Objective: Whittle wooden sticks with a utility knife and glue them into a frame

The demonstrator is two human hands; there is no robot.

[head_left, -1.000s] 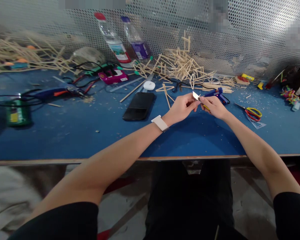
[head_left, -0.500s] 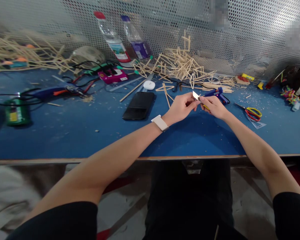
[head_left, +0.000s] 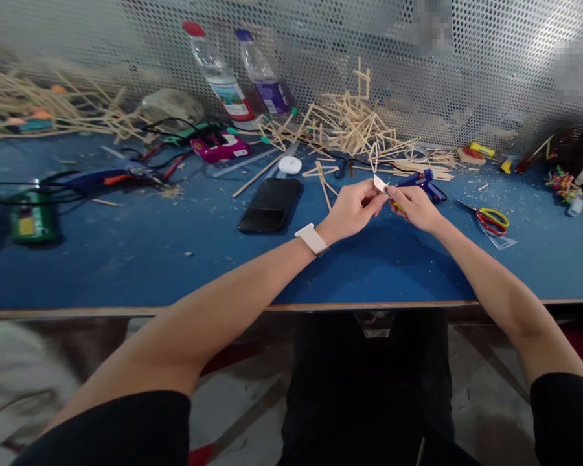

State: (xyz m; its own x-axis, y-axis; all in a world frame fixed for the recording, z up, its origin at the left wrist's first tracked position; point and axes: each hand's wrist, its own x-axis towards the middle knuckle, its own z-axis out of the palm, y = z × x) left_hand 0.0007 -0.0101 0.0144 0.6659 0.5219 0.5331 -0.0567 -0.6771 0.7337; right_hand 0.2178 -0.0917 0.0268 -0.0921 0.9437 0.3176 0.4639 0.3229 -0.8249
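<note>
My right hand [head_left: 414,206] is closed round a utility knife [head_left: 380,184]. Its bright, wide blade points up and to the left, and a bit of yellow handle shows under the fingers. Fingertips pinched together, my left hand [head_left: 354,206] meets the right one at the blade. Whatever small piece it grips is hidden by the fingers. Both hands are held over the blue table. Just behind the right hand lies a blue glue gun [head_left: 428,184]. Thin wooden sticks [head_left: 324,184] joined at angles lie behind my left hand.
A black phone [head_left: 270,205] and a white case [head_left: 289,166] lie left of my hands. Scissors [head_left: 491,220] with red and yellow handles lie right. Behind are a stick pile [head_left: 354,126], two bottles [head_left: 230,97] and a perforated metal panel [head_left: 311,39]. Cables and pliers [head_left: 102,178] lie far left.
The knife blade has shifted and tilted very slightly at the fingertips. Both hands stay in nearly the same place, and the things on the table have not moved.
</note>
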